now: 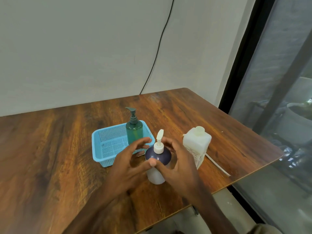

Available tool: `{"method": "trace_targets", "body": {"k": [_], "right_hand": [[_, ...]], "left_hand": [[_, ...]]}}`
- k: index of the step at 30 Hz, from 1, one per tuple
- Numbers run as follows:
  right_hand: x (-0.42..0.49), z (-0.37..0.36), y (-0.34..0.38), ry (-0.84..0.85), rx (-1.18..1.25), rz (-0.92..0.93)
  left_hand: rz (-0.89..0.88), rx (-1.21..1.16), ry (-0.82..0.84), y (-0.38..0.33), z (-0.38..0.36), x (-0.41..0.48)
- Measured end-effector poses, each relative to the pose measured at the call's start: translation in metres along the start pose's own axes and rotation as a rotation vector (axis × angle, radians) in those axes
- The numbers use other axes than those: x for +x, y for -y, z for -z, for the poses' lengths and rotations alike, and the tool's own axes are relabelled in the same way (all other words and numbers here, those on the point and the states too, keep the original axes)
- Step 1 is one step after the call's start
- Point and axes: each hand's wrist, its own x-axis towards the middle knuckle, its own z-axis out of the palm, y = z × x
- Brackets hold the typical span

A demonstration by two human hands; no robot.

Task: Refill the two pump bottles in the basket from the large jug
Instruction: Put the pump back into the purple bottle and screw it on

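Home room: wooden table (67, 149) beside glass door (278, 98).

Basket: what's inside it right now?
Only the green pump bottle stands in the basket, at its back right corner. The left hand hides the front right corner, so that part cannot be checked.

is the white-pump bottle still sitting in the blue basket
No, the white-pump bottle stands on the table outside the blue basket, between both hands.

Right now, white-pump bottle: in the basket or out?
Out. The white-pump bottle stands upright on the table, right of the blue basket, between both hands.
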Motion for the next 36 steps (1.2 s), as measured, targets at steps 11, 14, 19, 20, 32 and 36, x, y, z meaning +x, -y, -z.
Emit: {"method": "trace_targets", "body": {"k": [11,14,19,20,32,36], "right_hand": [[-0.004,-0.012,-0.021,0.006,0.093,-0.059],[-0.002,-0.013,-0.023,0.022,0.098,-0.039],[0.000,-0.013,-0.018,0.039,0.116,0.001],[0.000,-0.013,-0.019,0.021,0.134,0.021],[-0.005,-0.014,-0.023,0.000,0.168,0.037],[-0.003,-0.015,-0.025,-0.004,0.161,0.046]], "left_hand": [[-0.059,0.180,-0.233,-0.033,-0.025,0.024],[-0.032,0.144,-0.170,-0.033,-0.011,0.023],[-0.082,0.137,-0.110,-0.033,-0.015,0.020],[-0.095,0.125,-0.104,-0.034,-0.020,0.019],[0.034,0.095,-0.260,-0.027,-0.031,0.021],[0.031,0.037,-0.287,-0.027,-0.027,0.012]]}}
